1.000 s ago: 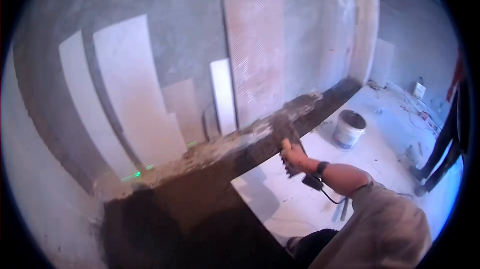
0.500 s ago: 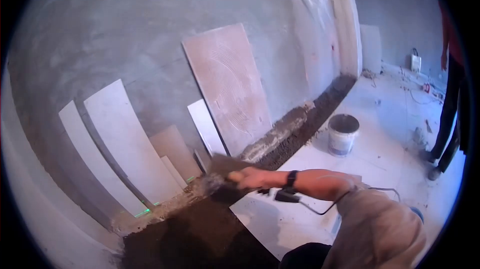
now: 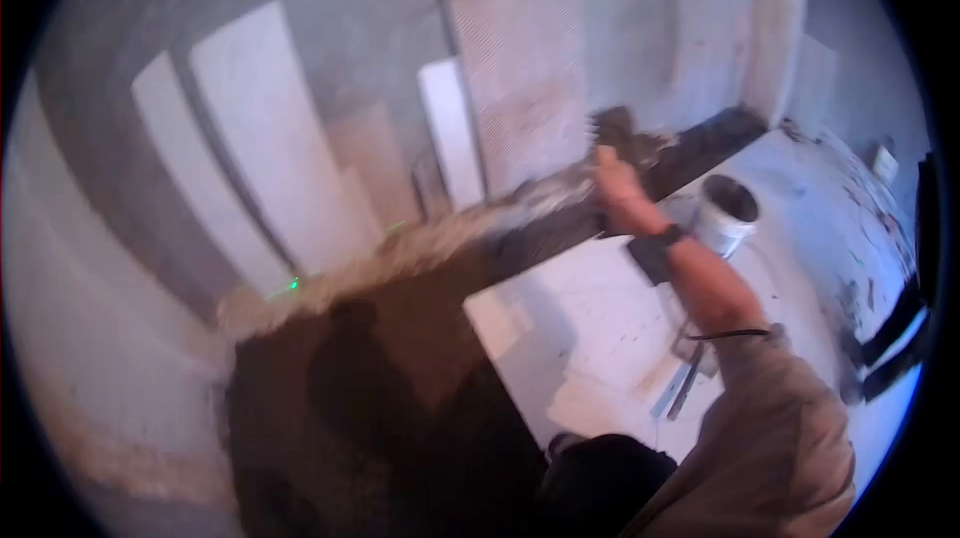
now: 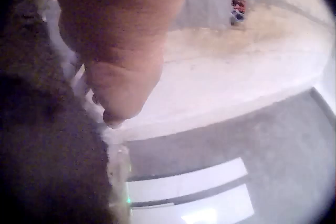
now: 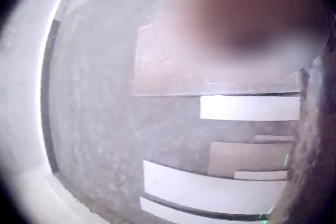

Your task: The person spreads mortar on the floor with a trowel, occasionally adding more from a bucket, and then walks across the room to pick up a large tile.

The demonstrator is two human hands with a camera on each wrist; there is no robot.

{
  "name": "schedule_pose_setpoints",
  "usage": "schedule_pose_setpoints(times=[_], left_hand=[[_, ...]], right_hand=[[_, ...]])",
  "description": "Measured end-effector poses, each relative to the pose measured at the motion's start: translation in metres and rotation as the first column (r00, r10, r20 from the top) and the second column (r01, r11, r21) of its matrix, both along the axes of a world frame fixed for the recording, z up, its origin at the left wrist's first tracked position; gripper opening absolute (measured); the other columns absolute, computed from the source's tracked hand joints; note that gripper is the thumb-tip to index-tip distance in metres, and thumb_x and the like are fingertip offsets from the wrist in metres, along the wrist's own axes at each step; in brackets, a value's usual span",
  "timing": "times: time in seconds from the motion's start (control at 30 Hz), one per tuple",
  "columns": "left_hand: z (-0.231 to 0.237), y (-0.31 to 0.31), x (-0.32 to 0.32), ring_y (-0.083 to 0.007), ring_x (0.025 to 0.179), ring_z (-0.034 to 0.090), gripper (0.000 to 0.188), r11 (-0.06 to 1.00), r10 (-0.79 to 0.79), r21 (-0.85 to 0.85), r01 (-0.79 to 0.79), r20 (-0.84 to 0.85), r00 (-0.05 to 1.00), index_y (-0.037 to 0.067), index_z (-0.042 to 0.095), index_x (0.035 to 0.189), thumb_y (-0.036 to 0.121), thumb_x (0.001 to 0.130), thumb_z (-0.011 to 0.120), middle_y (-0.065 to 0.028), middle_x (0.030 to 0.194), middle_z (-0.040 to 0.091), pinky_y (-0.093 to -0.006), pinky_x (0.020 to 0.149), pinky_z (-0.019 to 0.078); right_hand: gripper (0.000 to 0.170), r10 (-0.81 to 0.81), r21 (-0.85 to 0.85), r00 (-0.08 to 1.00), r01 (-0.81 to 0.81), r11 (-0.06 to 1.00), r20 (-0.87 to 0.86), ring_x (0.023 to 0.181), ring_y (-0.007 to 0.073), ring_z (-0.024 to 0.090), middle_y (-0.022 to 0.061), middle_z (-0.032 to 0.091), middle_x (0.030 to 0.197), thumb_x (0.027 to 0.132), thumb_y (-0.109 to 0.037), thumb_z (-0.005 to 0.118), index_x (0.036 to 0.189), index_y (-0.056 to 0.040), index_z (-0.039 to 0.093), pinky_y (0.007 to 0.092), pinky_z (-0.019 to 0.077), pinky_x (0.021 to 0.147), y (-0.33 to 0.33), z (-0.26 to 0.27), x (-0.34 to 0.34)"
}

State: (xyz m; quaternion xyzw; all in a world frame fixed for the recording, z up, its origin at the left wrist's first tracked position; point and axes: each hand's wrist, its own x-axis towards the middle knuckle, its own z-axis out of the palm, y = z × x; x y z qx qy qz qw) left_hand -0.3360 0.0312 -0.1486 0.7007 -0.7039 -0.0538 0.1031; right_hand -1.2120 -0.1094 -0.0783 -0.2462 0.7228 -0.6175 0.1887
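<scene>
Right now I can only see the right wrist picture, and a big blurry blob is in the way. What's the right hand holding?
Observer: The head view shows the right hand gripping a dark, flat tool with little teeth along one edge.
Operator: Cool, like a comb! Is anything standing near that arm?
Observer: Yes, an open bucket stands on the pale floor, just past the forearm in the head view.
Operator: Is anybody else there?
Observer: Someone is. Dark-trousered legs show near the right edge of the head view, but I can't see that person's face.
</scene>
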Motion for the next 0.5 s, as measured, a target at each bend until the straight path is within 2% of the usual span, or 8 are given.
schedule_pose_setpoints(times=[0.03,0.07,0.13,0.23,0.27,0.37,0.43,0.5], left_hand=[[-0.023,0.016,0.018,-0.0207,0.097,0.058,0.064,0.994,0.042,0.1,-0.042,-0.004,0.999,0.011,0.035,0.144,0.012,0.088,0.067,-0.0136,0.111,0.061,-0.0334,0.084,0.0476],[-0.054,0.024,0.033,-0.0195,0.093,0.06,0.059,0.96,0.239,0.191,-0.204,-0.184,0.954,0.01,0.04,0.14,0.013,0.088,0.068,-0.0126,0.109,0.062,-0.0318,0.079,0.0489],[-0.088,0.039,0.05,-0.017,0.085,0.063,0.05,0.85,0.523,0.311,-0.426,-0.39,0.758,0.006,0.05,0.133,0.016,0.088,0.069,-0.0107,0.105,0.065,-0.0286,0.067,0.0514],[-0.086,0.034,0.037,-0.0154,0.079,0.063,0.044,0.915,0.402,0.2,-0.349,-0.417,0.815,0.005,0.054,0.126,0.02,0.087,0.07,-0.007,0.1,0.066,-0.0261,0.059,0.0503],[-0.092,0.033,0.039,-0.0173,0.081,0.063,0.043,0.949,0.314,0.142,-0.28,-0.474,0.823,0.004,0.055,0.124,0.022,0.087,0.07,-0.0065,0.098,0.066,-0.0248,0.062,0.0495],[-0.021,0.021,-0.047,-0.0194,0.082,0.063,0.043,0.959,0.119,0.248,-0.141,0.1,0.988,0.001,0.055,0.123,0.021,0.088,0.068,-0.009,0.098,0.067,-0.0273,0.067,0.0497],[-0.038,0.032,-0.038,-0.0247,0.088,0.065,0.045,0.975,0.067,0.211,-0.076,0.049,0.997,-0.003,0.053,0.123,0.021,0.088,0.067,-0.0157,0.104,0.068,-0.0332,0.075,0.0508],[-0.059,0.045,-0.035,-0.0251,0.089,0.066,0.047,0.959,0.114,0.268,-0.094,-0.062,0.991,-0.004,0.053,0.124,0.022,0.087,0.068,-0.0165,0.104,0.068,-0.0344,0.075,0.0512]], right_hand=[[0.014,0.006,0.059,0.991,-0.014,0.998,0.134,0.054,0.0139,0.044,0.0004,0.048,0.065,0.086,-0.02,0.059,0.081,-0.0078,0.053,0.0315,0.0383,0.047,0.011,-0.026,-0.01],[0.019,0.07,0.129,0.974,-0.099,0.987,0.214,0.048,0.0128,0.043,-0.0006,0.046,0.061,0.088,-0.024,0.056,0.077,-0.0097,0.052,0.0298,0.035,0.042,0.028,-0.055,-0.013],[0.019,0.186,0.133,0.883,-0.266,0.955,0.43,0.039,0.0121,0.04,-0.0012,0.046,0.058,0.087,-0.023,0.058,0.074,-0.0126,0.049,0.0282,0.0321,0.035,0.045,-0.092,0.01],[0.011,0.248,0.295,0.846,-0.416,0.86,0.471,0.045,0.0119,0.043,-0.0004,0.047,0.059,0.083,-0.015,0.06,0.08,-0.0114,0.051,0.0275,0.0295,0.036,0.055,-0.145,0.046],[0.01,0.332,0.198,0.764,-0.508,0.839,0.554,0.044,0.0117,0.042,-0.0003,0.046,0.06,0.083,-0.013,0.059,0.079,-0.0109,0.051,0.0266,0.0279,0.035,0.056,-0.156,0.061],[0.012,0.511,0.079,0.69,-0.631,0.772,0.513,0.043,0.0114,0.045,0.001,0.05,0.061,0.08,-0.008,0.056,0.092,-0.0047,0.054,0.0261,0.0335,0.036,0.044,-0.165,0.1],[0.026,0.569,0.036,0.662,-0.667,0.745,0.488,0.047,0.0124,0.05,0.0053,0.056,0.069,0.078,-0.008,0.056,0.104,-0.0008,0.055,0.0262,0.0395,0.038,0.03,-0.185,0.116],[0.034,0.634,0.197,0.771,-0.631,0.751,0.054,0.055,0.0155,0.056,0.0113,0.06,0.084,0.081,-0.017,0.06,0.106,0.0043,0.054,0.0273,0.0458,0.046,0.017,-0.198,0.139]])
